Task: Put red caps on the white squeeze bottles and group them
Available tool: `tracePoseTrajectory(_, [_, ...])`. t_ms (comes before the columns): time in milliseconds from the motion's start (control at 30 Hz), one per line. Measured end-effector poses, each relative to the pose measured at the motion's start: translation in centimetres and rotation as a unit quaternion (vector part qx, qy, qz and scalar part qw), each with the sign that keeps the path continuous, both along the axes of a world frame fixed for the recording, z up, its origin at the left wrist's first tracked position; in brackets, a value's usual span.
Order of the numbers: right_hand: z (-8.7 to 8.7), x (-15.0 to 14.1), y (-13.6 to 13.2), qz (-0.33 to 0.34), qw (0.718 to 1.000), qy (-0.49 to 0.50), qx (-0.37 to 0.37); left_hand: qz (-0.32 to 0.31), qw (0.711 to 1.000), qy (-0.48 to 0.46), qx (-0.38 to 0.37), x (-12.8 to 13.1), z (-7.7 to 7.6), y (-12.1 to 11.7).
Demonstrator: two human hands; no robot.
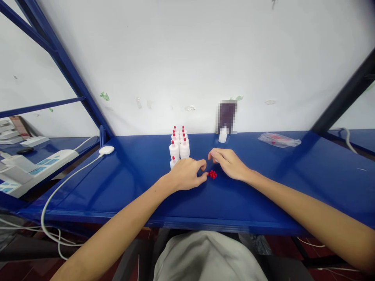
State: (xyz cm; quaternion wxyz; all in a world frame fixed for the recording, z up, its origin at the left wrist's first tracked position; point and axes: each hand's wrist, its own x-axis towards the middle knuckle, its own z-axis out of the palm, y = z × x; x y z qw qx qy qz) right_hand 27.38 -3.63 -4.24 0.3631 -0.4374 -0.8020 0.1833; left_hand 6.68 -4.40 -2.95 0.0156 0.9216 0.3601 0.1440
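A small pile of red caps (212,174) lies on the blue table (263,195) between my hands. My left hand (187,173) rests just left of the pile, fingers curled, thumb and forefinger pinching at its edge; what they hold is too small to make out. My right hand (230,163) lies palm down just right of and behind the pile, fingers curled under. Several small white bottles with red caps (179,146) stand in a cluster directly behind my left hand. One uncapped white bottle (223,135) stands apart near the wall.
A clear plastic bag (279,139) lies at the back right. A white puck on a cable (106,150) sits at the back left, its cord trailing off the front edge. White power strips (35,168) lie on the neighbouring table. Blue frame posts (73,74) slant up at both sides.
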Motion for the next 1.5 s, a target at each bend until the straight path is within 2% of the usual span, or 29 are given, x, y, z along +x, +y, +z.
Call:
tracePoseTrajectory(67, [0.3,-0.2,-0.3,0.010,1.000,0.006,0.001,0.004,1.000,-0.006,0.000,-0.1,-0.2,0.1])
tracePoseTrajectory(167, [0.4,-0.5,-0.5,0.008,1.000,0.022,-0.011,-0.026,1.000,-0.001,-0.004,-0.1,-0.3,0.3])
tracePoseTrajectory(333, [0.3,-0.6,-0.3,0.009,0.991,0.106,-0.076,-0.055,0.998,-0.021,-0.001,0.0,-0.6,0.5])
tracePoseTrajectory(433, [0.3,-0.7,-0.4,-0.009,0.987,0.135,-0.088,-0.023,0.996,-0.088,0.012,0.4,-0.7,0.3])
tracePoseTrajectory(533, [0.6,-0.8,-0.8,-0.004,0.984,0.155,-0.084,0.003,0.979,-0.202,0.024,1.1,-0.8,-0.1])
tracePoseTrajectory(600, [0.9,-0.9,-1.2,0.021,0.983,0.160,-0.082,-0.006,0.964,-0.262,0.033,1.6,-0.8,-0.5])
tracePoseTrajectory(700, [1.1,-1.2,-1.8,0.056,0.984,0.154,-0.073,-0.022,0.952,-0.303,0.043,1.9,-1.0,-0.8])
tracePoseTrajectory(867, [1.2,-1.3,-2.1,0.075,0.985,0.147,-0.050,-0.045,0.949,-0.309,0.035,1.7,-1.3,-0.9])
tracePoseTrajectory(1033, [1.2,-1.1,-2.2,0.095,0.988,0.110,-0.060,-0.052,0.950,-0.306,0.031,1.6,-1.3,-0.9])
tracePoseTrajectory(1233, [1.1,-1.2,-2.4,0.105,0.983,0.141,-0.058,-0.067,0.947,-0.311,0.034,1.5,-1.4,-0.8])
tracePoseTrajectory(1500, [1.3,-1.2,-2.3,0.107,0.986,0.122,-0.032,-0.077,0.945,-0.316,0.036,1.4,-1.5,-0.8])
